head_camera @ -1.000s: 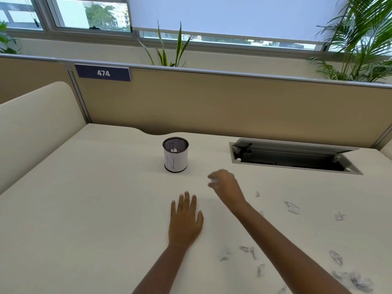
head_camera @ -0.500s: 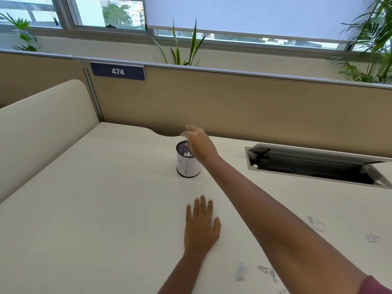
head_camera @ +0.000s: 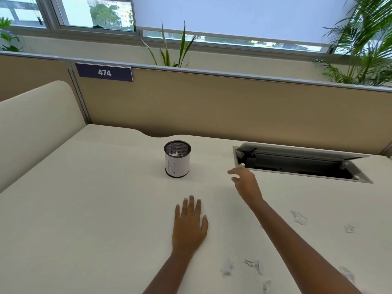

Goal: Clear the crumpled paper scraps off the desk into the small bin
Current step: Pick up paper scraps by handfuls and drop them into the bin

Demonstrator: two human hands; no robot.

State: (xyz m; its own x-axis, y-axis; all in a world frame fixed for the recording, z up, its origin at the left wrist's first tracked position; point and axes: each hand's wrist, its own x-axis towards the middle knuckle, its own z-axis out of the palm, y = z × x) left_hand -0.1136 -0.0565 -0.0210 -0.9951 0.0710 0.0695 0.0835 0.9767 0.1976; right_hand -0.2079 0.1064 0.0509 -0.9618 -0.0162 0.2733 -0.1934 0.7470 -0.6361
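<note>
Several crumpled white paper scraps (head_camera: 298, 217) blur at the frame's lower right, near the loosely spread, empty right hand (head_camera: 246, 184); the left hand (head_camera: 189, 225) lies flat, fingers spread, on the cream tabletop (head_camera: 84, 209).

Left hand (head_camera: 189, 227) flat, palm down, right hand (head_camera: 246, 183) raised, fingers loosely spread

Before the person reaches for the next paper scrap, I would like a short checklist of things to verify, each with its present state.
1. Right hand free of paper, fingers loosely open: ok.
2. Left hand flat on the cream desk, clear of the path: ok.
3. Small black mesh bin with white paper wrap upright with room inside: ok.
4. Crumpled white paper scraps remain on the desk, so the desk is cleared: not ok.
5. Open cable hatch free of scraps: cannot tell.
</note>
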